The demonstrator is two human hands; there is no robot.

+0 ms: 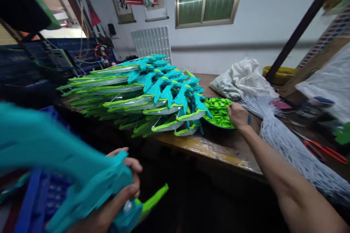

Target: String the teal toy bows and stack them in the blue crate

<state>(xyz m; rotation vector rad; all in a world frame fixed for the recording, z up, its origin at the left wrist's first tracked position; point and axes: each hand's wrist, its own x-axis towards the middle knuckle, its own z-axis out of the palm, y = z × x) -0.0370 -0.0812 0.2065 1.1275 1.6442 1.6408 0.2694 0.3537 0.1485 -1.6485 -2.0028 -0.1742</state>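
Plainly, with twelve straight ahead of you, your left hand (117, 200) is at ten o'clock, its fingers clamped around a teal toy (90, 164), part of which is blurred. A bright green limb sticks out from the toy's lower end. Your right hand (239, 116) reaches to one o'clock, over the right side of a dark bowl (222, 128) filled with green pieces (218, 114). Its fingertips are at the pieces; you cannot tell from here whether they are together, apart or on a piece.

The bowl sits on the bench (202, 149), just beside a large stack (164, 87) of similar teal-and-green toys, between eleven and twelve o'clock. Beyond the bowl, at one o'clock, lies a white sack (246, 76). Pale strands (276, 131) run along your two o'clock, with red-handled scissors (335, 154) past them. A blue crate (41, 193) stands toward nine.
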